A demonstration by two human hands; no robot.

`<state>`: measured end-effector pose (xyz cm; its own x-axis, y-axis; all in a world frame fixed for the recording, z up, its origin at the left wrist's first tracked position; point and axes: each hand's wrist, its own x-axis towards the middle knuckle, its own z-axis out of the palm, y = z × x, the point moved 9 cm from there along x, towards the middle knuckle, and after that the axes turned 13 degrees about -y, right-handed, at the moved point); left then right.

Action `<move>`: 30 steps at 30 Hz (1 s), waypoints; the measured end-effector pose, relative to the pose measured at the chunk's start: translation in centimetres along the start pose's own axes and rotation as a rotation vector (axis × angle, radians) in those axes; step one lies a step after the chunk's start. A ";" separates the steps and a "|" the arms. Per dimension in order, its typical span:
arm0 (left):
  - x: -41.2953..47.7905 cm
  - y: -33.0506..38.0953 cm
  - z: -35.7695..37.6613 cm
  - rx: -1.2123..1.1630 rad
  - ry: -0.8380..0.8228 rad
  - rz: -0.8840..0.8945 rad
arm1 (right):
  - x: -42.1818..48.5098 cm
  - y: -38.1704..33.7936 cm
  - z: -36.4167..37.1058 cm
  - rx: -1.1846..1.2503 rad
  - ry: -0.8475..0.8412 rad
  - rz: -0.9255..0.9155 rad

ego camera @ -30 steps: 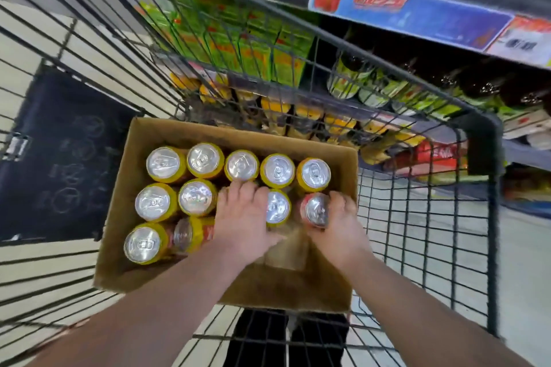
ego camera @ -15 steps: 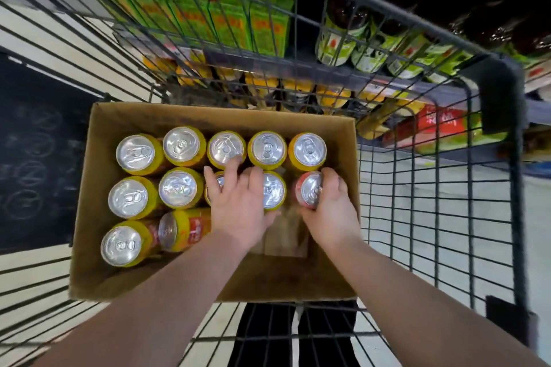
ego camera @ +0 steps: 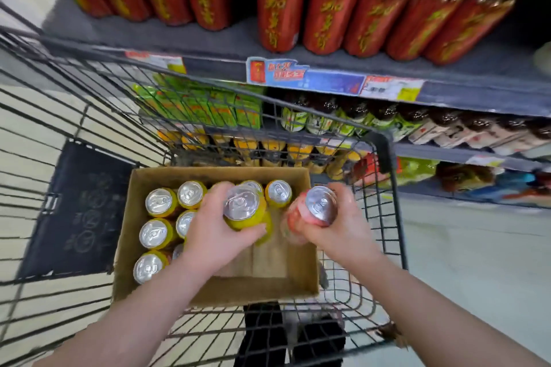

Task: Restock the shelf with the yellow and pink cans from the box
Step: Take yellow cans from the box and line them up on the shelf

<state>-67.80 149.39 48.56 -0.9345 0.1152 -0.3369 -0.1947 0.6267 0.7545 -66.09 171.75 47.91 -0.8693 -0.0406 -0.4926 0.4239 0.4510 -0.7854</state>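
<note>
A brown cardboard box [ego camera: 301, 280] sits inside a wire shopping cart [ego camera: 384, 155]. Several yellow cans [ego camera: 160, 202] with silver tops stand in its left and back part. My left hand [ego camera: 217, 235] grips a yellow can [ego camera: 245, 211] lifted above the box's middle. My right hand [ego camera: 343, 229] holds a pink can [ego camera: 313, 211] raised over the box's right wall. The shelf [ego camera: 328, 80] with drinks rises just behind the cart.
Tall red cans [ego camera: 281, 9] fill the top shelf level. Green cartons [ego camera: 214, 107] and dark bottles [ego camera: 325, 116] stand one level down, with yellow cans [ego camera: 271, 149] below them. A dark folded child seat [ego camera: 77, 211] lies at the cart's left. Pale floor shows to the right.
Both hands have closed on a can each and lifted them out of the box. The view has tilted up, bringing the top shelf with red cans into sight.
</note>
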 end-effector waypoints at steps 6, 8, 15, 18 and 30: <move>-2.0 10.6 -4.5 -0.159 0.080 0.165 | -6.4 -6.1 -7.4 0.053 0.117 -0.108; -2.3 14.4 -4.9 -0.186 0.059 0.213 | -8.7 -7.5 -10.1 0.074 0.161 -0.137; -4.3 27.6 -1.1 -0.246 -0.098 0.398 | -18.1 -9.1 -21.0 0.108 0.367 -0.219; -5.8 33.0 2.5 -0.245 -0.181 0.472 | -22.2 -7.7 -25.9 0.117 0.446 -0.221; -15.6 51.5 23.3 -0.283 -0.413 0.561 | -39.9 3.7 -46.1 0.137 0.624 -0.174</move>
<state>-56.32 197.84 79.56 -0.7390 0.6737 -0.0008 0.1566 0.1730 0.9724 -41.56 216.13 81.89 -0.8947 0.4399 -0.0772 0.2567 0.3651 -0.8949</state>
